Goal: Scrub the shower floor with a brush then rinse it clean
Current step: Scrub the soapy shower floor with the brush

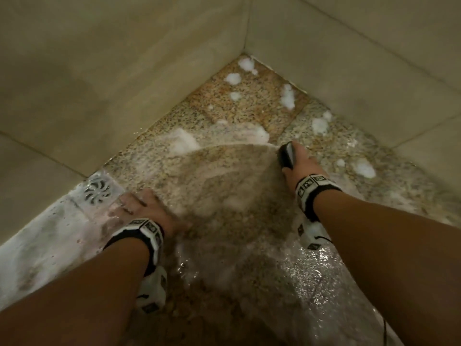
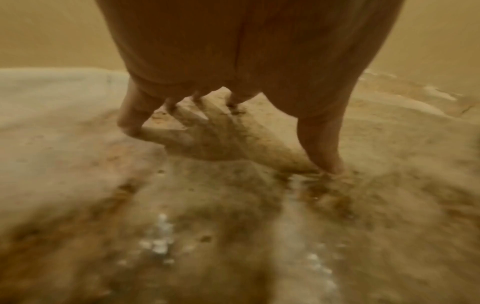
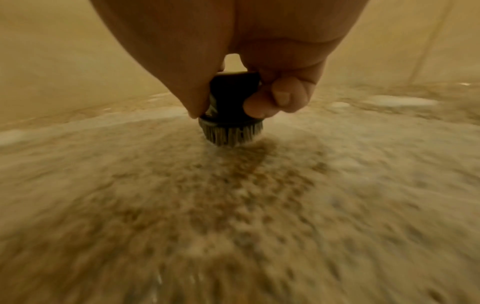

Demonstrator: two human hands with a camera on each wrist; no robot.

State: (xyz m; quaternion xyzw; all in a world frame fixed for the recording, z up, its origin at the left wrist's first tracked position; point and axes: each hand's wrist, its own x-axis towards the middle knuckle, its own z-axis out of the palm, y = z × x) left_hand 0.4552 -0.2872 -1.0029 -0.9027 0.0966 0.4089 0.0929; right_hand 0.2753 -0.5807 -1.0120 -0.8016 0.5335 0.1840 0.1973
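The speckled granite shower floor (image 1: 224,186) is wet and smeared with soapy water. My right hand (image 1: 301,163) grips a small black scrub brush (image 1: 287,154) at the right of the floor. In the right wrist view the fingers curl round the brush (image 3: 231,102) and its bristles (image 3: 231,133) press on the wet stone. My left hand (image 1: 147,208) holds nothing and rests on the floor beside the drain. Its spread fingers (image 2: 130,121) touch the wet floor (image 2: 233,205) by their tips.
A round metal drain (image 1: 97,191) sits at the left wall's foot. White foam blobs (image 1: 287,96) lie scattered toward the far corner, with a larger patch (image 1: 184,141) mid-floor. Beige tiled walls (image 1: 124,71) close in on the left and right. Both wrists wear banded cameras.
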